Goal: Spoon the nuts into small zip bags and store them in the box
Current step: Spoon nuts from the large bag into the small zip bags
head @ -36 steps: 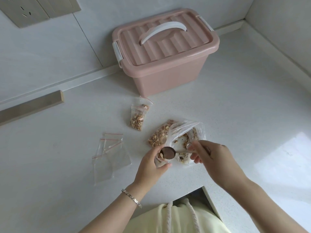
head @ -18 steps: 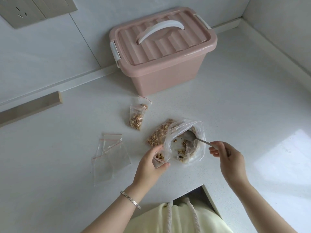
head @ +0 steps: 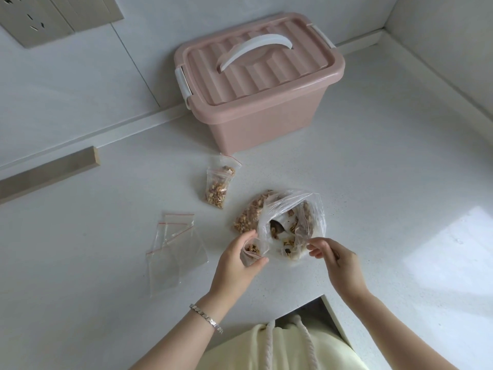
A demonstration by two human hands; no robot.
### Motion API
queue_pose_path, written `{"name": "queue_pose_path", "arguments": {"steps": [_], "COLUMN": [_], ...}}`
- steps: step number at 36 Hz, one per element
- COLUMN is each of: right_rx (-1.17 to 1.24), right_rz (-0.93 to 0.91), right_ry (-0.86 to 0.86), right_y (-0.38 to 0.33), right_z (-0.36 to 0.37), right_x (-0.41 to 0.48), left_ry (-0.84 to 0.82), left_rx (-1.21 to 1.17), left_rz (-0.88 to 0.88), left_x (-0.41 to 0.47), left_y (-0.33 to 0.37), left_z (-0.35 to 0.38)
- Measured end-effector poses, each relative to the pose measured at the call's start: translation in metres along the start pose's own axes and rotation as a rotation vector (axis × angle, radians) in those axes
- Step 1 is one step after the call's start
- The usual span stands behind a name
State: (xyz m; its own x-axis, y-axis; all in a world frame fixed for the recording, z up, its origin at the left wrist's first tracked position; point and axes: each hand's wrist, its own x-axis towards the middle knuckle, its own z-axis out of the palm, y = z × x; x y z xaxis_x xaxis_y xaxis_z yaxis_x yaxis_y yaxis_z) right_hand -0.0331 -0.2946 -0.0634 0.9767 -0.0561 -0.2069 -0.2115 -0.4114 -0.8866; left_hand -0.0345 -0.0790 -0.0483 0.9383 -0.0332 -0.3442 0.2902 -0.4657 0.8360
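Nuts [head: 293,227] are sitting in the big bag [head: 317,212] between the grips; the left grip [head: 234,265] is holding the small bag [head: 250,249], the right grip [head: 338,263] hovering nearer the spoon [head: 277,227], its hold unclear.
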Motion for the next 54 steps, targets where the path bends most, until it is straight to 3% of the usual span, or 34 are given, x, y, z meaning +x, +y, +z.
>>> {"name": "queue_pose_path", "arguments": {"steps": [14, 31, 47, 51, 54], "right_rx": [0.664, 0.830, 0.282, 0.021, -0.253], "right_rz": [0.616, 0.607, 0.232, 0.090, -0.124], "right_ry": [-0.005, 0.060, -0.064, -0.127, -0.174], "right_y": [-0.002, -0.001, -0.082, -0.094, -0.102], "right_z": [0.002, -0.034, -0.048, -0.028, -0.017], "right_x": [-0.011, -0.011, -0.004, -0.008, -0.016], "left_ry": [0.008, -0.011, -0.024, -0.036, -0.037], "left_rx": [0.017, 0.037, 0.039, 0.104, 0.121], "left_rz": [0.013, 0.023, 0.085, 0.138, 0.144], "left_x": [-0.002, -0.001, 0.002, 0.003, 0.003], "left_y": [-0.004, -0.002, 0.002, 0.002, 0.001], "left_z": [-0.001, 0.000, 0.004, 0.005, 0.005]}}
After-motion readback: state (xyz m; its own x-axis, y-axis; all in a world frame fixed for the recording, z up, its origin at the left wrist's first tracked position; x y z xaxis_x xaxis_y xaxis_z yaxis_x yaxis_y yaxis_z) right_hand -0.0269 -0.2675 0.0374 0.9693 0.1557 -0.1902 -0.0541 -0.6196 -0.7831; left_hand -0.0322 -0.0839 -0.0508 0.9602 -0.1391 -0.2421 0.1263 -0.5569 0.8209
